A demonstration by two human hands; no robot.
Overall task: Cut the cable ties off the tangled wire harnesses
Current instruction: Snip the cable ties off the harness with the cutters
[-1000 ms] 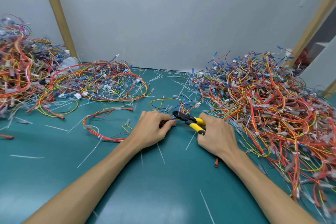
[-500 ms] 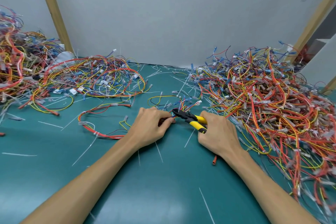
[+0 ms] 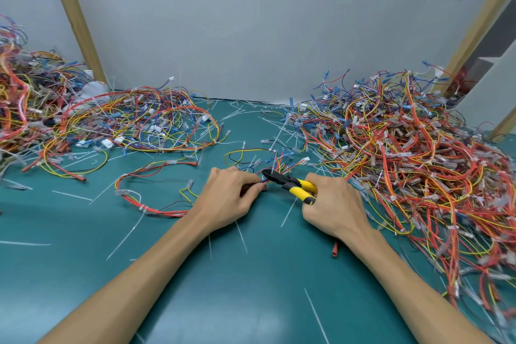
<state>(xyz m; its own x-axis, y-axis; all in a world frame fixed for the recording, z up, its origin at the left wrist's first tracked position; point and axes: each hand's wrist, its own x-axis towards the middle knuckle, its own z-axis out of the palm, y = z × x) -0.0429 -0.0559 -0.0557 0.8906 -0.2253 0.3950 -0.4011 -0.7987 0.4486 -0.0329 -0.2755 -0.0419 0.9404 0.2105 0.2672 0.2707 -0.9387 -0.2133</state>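
On the green mat [image 3: 251,274], my left hand [image 3: 229,198] pinches a wire harness [image 3: 156,207] of red, yellow and black wires, which loops away to the left. My right hand [image 3: 335,207] grips yellow-handled cutters [image 3: 293,186]. Their black jaws point left and sit at the wire bundle right beside my left fingertips. I cannot see a cable tie between the jaws. Beyond the jaws the harness fans out into blue and white connectors [image 3: 279,159].
A large heap of tangled harnesses [image 3: 418,165] fills the right side. Another spread of wires [image 3: 134,123] lies at the back left, with a taller pile [image 3: 16,98] at the far left. Cut white ties [image 3: 125,234] litter the mat. A grey wall stands behind.
Both hands stay together at the same spot on the harness. The cutter jaws have stayed at the bundle; only the camera view has shifted slightly.
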